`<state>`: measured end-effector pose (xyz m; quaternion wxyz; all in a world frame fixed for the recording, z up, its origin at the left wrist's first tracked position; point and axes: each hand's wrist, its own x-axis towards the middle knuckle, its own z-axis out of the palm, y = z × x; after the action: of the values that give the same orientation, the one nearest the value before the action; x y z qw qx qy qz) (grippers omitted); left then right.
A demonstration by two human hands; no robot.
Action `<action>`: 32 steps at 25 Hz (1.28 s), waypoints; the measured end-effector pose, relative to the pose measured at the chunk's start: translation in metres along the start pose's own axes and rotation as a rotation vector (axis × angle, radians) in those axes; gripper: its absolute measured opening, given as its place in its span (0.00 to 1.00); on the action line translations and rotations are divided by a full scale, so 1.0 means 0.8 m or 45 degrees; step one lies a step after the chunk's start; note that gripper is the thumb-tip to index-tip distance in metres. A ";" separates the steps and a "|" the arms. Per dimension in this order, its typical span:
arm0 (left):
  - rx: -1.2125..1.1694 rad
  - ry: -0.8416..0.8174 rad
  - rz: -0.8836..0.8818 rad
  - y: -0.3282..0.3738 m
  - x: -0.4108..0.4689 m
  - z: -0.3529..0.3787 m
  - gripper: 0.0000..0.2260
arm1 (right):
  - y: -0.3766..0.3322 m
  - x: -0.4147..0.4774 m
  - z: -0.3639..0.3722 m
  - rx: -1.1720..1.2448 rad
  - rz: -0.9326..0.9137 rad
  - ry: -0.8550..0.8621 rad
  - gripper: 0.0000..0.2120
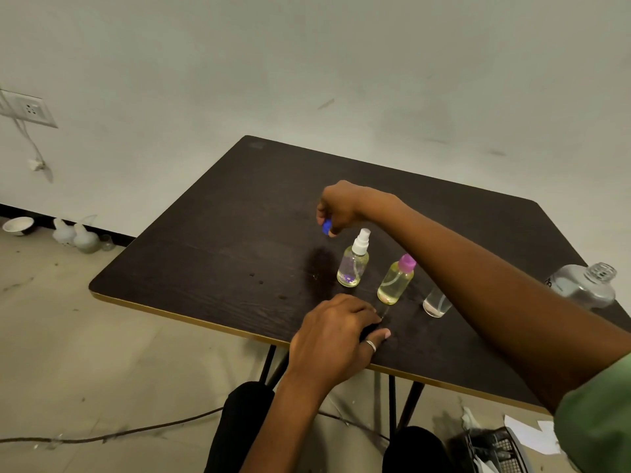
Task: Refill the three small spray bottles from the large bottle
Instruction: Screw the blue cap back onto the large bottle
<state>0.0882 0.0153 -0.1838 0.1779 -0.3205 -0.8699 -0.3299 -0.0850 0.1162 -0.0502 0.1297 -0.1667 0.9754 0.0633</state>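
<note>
The 3 small spray bottles stand upright on the dark bench (211, 240), long axes vertical, in a slanting row that runs from farther left to nearer right. The white-topped bottle (353, 264) is farthest left and holds pale yellow liquid, its spray head pointing up. The pink-capped bottle (396, 283) is just beside it and is also largely full of yellow liquid. The third bottle (436, 303) is clear, with only a little liquid at its bottom, and its top is hidden behind the right forearm.

The 1 large bottle (584, 285) is clear glass and sits well apart from the row at the bench's right edge. Its uncapped neck points up and to the right in the picture.

The 2 hands are apart. The right hand (338, 208) reaches across above the row, beyond the white-topped bottle, and pinches 1 small blue cap (327, 228) at its fingertips, clear of the bench. The left hand (336, 331) rests near the front edge, just in front of the pink-capped bottle. Its fingers curl over a dark piece (370, 328) with a thin stem sticking out toward the bottles; what that piece is cannot be told. It wears 1 ring (371, 345).

On the floor by the wall are 1 bowl (18, 225) and 2 pale jugs (75, 235).
</note>
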 end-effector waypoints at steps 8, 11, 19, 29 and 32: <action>0.015 -0.013 -0.011 0.000 0.000 0.000 0.13 | 0.009 -0.130 -0.045 0.166 -0.025 0.302 0.12; 0.006 -0.013 -0.063 0.007 0.000 0.004 0.13 | 0.042 -0.206 -0.057 0.210 0.048 0.367 0.12; -0.507 0.039 0.079 0.160 0.053 0.050 0.19 | 0.142 -0.369 -0.054 0.275 0.331 0.396 0.11; -0.692 -0.299 -0.284 0.267 0.146 0.159 0.47 | 0.201 -0.428 -0.031 0.315 0.460 0.439 0.10; -0.728 -0.192 -0.262 0.258 0.142 0.170 0.34 | 0.205 -0.424 -0.026 0.330 0.454 0.448 0.10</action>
<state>0.1312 0.2781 -0.1273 -0.0189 -0.2915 -0.7806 -0.5526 0.1633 0.3712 0.0761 -0.0344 0.0171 0.9968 -0.0701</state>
